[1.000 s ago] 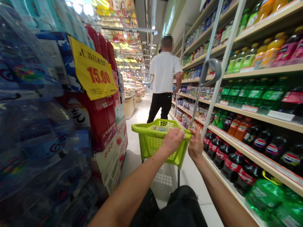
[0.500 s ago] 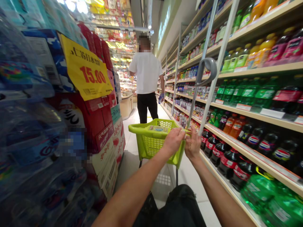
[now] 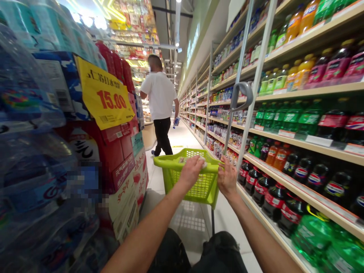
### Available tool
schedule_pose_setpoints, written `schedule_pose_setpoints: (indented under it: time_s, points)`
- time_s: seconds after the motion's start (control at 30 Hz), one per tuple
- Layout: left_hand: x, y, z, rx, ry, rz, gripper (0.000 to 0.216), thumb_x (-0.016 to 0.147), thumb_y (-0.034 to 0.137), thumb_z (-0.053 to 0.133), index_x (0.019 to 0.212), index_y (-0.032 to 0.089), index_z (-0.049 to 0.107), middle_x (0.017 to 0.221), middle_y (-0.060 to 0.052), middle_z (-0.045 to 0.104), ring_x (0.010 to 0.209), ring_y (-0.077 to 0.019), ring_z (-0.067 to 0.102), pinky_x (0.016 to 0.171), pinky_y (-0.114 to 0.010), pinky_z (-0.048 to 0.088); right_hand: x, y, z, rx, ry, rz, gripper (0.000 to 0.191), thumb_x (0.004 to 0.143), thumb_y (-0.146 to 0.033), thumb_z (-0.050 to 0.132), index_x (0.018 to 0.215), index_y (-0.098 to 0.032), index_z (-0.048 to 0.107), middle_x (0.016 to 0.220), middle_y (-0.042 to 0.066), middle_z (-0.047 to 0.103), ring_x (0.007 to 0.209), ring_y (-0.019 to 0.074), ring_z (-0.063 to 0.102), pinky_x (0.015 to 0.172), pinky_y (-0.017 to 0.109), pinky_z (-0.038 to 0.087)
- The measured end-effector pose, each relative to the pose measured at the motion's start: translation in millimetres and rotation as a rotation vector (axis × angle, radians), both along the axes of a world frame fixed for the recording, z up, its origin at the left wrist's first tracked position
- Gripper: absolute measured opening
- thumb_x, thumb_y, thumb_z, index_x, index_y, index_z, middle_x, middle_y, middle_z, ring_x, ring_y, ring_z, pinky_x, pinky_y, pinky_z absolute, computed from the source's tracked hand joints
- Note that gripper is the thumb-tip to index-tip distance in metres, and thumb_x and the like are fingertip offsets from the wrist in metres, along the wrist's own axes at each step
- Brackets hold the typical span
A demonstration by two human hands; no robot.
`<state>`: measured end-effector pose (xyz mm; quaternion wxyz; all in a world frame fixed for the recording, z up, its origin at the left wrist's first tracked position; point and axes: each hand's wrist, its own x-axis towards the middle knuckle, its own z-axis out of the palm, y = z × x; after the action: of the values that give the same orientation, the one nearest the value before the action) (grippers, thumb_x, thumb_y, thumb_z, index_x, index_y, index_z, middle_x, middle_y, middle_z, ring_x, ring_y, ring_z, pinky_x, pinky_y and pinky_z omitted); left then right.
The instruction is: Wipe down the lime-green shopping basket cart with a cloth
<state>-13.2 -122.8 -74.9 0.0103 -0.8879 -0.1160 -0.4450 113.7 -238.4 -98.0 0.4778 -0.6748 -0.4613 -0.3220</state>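
A lime-green shopping cart [image 3: 167, 163] with a perforated basket stands in front of my knees on the tiled floor. My left hand [image 3: 192, 172] lies over the middle of its handle bar, fingers curled across the top and partly covering a pale label there. At the right end of the bar is my right hand [image 3: 228, 176], with bent fingers closed about the corner and the fingertips pointing up. Most of the basket's inside is hidden behind the bar and my left hand.
Shelves of drink bottles [image 3: 305, 113] line the right side, with a grey hook-shaped holder [image 3: 241, 96] on a metal pole. Stacked cartons [image 3: 115, 151] and wrapped water bottles [image 3: 34, 159] crowd the left, under a yellow price sign [image 3: 105, 94]. A person in a white shirt [image 3: 160, 96] walks ahead.
My left hand has moved left along the bar, away from my right hand, which stays at the corner. The person ahead has shifted left and turned leftward.
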Motion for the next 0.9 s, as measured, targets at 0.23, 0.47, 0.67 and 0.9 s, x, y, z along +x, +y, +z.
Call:
schedule_pose_setpoints:
  time_s: [0.23,0.47,0.67,0.9]
  points:
    - [-18,9,-2.2,-0.052,-0.119,0.117,0.028,0.080,0.009,0.041,0.103,0.018,0.056,0.117,-0.009,0.053,0.110,-0.0202,0.049,0.095,-0.040,0.043,-12,12,8.3,-0.139,-0.084,-0.083,0.045,0.089,-0.032,0.028,0.129,-0.015,0.040,0.104,0.010,0.064,0.096,0.0210,0.055,0.091,0.040,0.026]
    - [-27,25,-0.3,-0.084,-0.054,0.153,0.031,0.080,0.007,0.042,0.106,0.016,0.056,0.121,-0.011,0.052,0.112,-0.0217,0.048,0.097,-0.040,0.040,-9,15,3.1,-0.268,-0.154,-0.075,0.040,0.090,-0.032,0.029,0.120,-0.015,0.050,0.104,0.008,0.065,0.099,0.0205,0.054,0.091,0.038,0.025]
    - [-40,27,-6.3,-0.174,-0.156,0.203,0.031,0.081,0.009,0.040,0.108,0.017,0.054,0.121,-0.010,0.050,0.112,-0.0203,0.048,0.096,-0.037,0.041,-10,17,-3.3,-0.227,-0.171,-0.116,0.041,0.089,-0.033,0.028,0.119,-0.014,0.050,0.107,0.010,0.063,0.101,0.0221,0.053,0.095,0.042,0.024]
    - [-18,18,-4.8,0.003,-0.031,0.019,0.029,0.083,0.012,0.042,0.106,0.019,0.056,0.121,-0.009,0.052,0.113,-0.0196,0.048,0.098,-0.037,0.040,-9,15,-4.8,-0.266,-0.199,-0.109,0.039,0.089,-0.030,0.030,0.120,-0.014,0.050,0.114,0.010,0.061,0.107,0.0221,0.050,0.097,0.043,0.024]
